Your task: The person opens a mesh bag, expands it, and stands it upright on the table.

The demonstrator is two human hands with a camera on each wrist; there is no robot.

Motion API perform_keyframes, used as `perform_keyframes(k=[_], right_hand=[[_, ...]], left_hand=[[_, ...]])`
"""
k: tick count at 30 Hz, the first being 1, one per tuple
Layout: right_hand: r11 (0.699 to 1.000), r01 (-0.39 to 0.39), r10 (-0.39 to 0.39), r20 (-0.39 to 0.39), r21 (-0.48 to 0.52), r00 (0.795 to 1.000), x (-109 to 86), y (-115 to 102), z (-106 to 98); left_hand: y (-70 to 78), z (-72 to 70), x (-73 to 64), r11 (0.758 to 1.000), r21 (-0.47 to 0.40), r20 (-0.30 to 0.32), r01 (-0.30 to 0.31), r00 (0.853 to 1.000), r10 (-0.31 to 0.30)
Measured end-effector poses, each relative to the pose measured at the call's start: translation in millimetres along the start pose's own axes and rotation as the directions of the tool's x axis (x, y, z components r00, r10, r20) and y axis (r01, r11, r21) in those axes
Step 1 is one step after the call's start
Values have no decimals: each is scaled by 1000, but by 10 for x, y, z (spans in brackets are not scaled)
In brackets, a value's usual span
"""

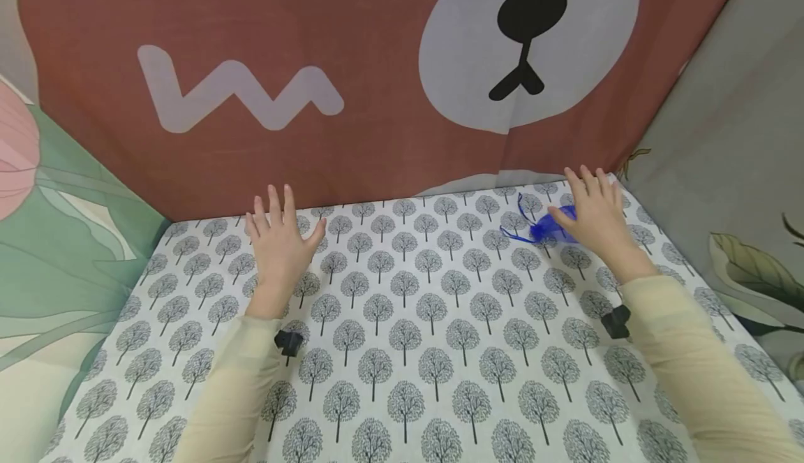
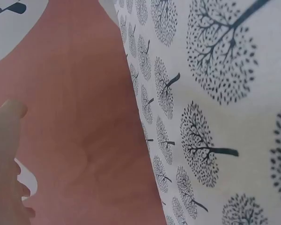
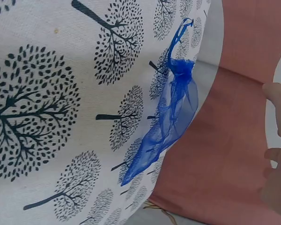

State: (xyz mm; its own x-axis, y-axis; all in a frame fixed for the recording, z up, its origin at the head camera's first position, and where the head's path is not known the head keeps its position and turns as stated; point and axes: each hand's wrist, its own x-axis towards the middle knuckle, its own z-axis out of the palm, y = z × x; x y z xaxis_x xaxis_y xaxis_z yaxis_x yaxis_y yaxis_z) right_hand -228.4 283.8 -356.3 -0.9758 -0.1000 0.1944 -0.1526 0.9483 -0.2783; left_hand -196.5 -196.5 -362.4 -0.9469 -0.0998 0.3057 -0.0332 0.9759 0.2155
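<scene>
A sheer blue drawstring pouch (image 1: 548, 230) lies at the right rear of the table, its neck gathered and its cords trailing to the left. My right hand (image 1: 595, 215) hovers over its right part with fingers spread, covering some of it. In the right wrist view the whole pouch (image 3: 171, 112) shows, apart from the hand (image 3: 278, 154) at the frame's edge. Over the left rear of the table, my left hand (image 1: 278, 250) is raised with straight, spread fingers and holds nothing. Part of that hand (image 2: 7, 159) appears at the left edge of the left wrist view.
A white cloth with dark tree prints covers the table (image 1: 405, 337). Behind it hangs a reddish-brown curtain (image 1: 377, 149) with a bear's muzzle. A leaf-and-flower print curtain (image 1: 75, 239) borders the left, a grey one (image 1: 710, 142) the right. Small black devices sit at both wrists.
</scene>
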Motion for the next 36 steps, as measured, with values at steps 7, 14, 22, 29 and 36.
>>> perform_keyframes(k=[7,14,22,29,36], right_hand=[[999,47,-47,39,13,998,-1,90,45],[996,49,-58,121,78,991,31,204,105],[985,-17,-11,164,171,986,56,294,173],[974,-54,17,167,218,986,75,346,217],[978,-55,18,183,200,983,118,377,254]], left_hand=[[40,43,-40,982,-188,-54,-19,998,9],[80,108,-80,920,-390,-5,27,999,-31],[131,182,-134,806,-565,225,177,973,-56],[156,297,-148,755,-611,340,239,940,-23],[212,397,-170,731,-626,407,271,913,11]])
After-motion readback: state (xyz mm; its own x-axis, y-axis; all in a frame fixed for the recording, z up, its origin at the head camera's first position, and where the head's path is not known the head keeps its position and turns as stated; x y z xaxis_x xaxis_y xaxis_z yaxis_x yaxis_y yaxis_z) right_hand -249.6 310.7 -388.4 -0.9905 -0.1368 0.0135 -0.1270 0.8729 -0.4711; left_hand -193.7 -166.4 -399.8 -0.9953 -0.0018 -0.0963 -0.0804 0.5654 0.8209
